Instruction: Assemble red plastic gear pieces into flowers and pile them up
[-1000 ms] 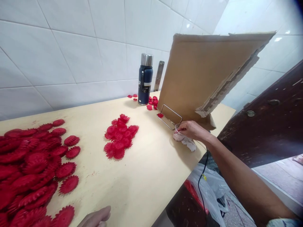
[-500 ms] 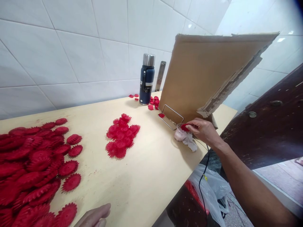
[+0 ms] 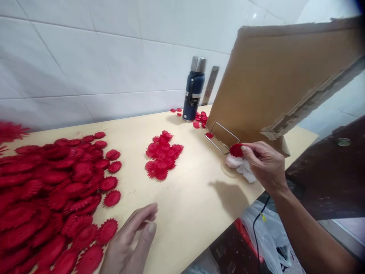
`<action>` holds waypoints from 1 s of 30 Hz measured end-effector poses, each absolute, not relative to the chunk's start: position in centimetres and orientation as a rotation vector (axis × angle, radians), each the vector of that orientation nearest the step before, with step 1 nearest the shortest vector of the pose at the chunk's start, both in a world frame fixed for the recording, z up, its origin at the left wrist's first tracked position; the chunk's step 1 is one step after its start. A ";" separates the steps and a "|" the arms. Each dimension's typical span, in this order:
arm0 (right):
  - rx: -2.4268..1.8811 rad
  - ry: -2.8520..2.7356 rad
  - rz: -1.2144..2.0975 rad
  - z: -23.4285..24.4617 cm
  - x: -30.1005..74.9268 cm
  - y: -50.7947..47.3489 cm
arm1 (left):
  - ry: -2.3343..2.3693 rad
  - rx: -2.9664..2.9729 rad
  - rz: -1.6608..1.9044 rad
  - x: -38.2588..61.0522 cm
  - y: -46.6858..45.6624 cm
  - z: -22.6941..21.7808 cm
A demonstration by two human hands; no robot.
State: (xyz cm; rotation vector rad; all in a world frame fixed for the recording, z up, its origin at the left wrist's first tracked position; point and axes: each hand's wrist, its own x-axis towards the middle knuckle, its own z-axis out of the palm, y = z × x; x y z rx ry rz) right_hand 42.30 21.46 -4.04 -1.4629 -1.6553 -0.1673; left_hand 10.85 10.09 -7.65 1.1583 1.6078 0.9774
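Observation:
My right hand (image 3: 265, 163) pinches a small red flower piece (image 3: 236, 150) just above a white crumpled cloth (image 3: 241, 166) near the table's right edge. My left hand (image 3: 129, 239) lies flat on the pale wooden table (image 3: 185, 201) at the bottom, fingers stretched out, touching the edge of a large heap of red toothed plastic discs (image 3: 51, 198). A smaller pile of red flower pieces (image 3: 162, 156) lies in the middle of the table.
A dark blue flask (image 3: 194, 89) stands by the tiled wall, with a few red pieces (image 3: 199, 120) beside it. A large cardboard sheet (image 3: 273, 83) leans on a wire stand (image 3: 222, 137). A plastic bag (image 3: 262, 236) and black cable (image 3: 258, 224) hang below the table's right edge.
My right hand has lifted off the white cloth with a red piece pinched in it. My left hand has slid further onto the table. The view has shifted right and closer.

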 end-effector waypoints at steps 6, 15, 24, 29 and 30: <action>-1.107 -1.810 0.873 -5.0 29.9 18.6 | 0.873 0.455 1.319 14.7 12.9 -5.3; -0.865 -2.216 0.344 -7.1 23.1 18.1 | 1.016 0.101 1.655 11.3 12.5 -7.2; -0.696 -2.292 0.489 -7.4 22.4 18.0 | 1.114 0.236 1.807 9.0 11.4 -6.6; -0.645 -2.298 0.567 -6.9 21.5 17.6 | 1.104 0.287 1.875 8.1 11.2 -6.9; -0.647 -2.296 0.598 -6.6 21.2 17.6 | 1.106 0.288 1.882 7.9 11.3 -7.0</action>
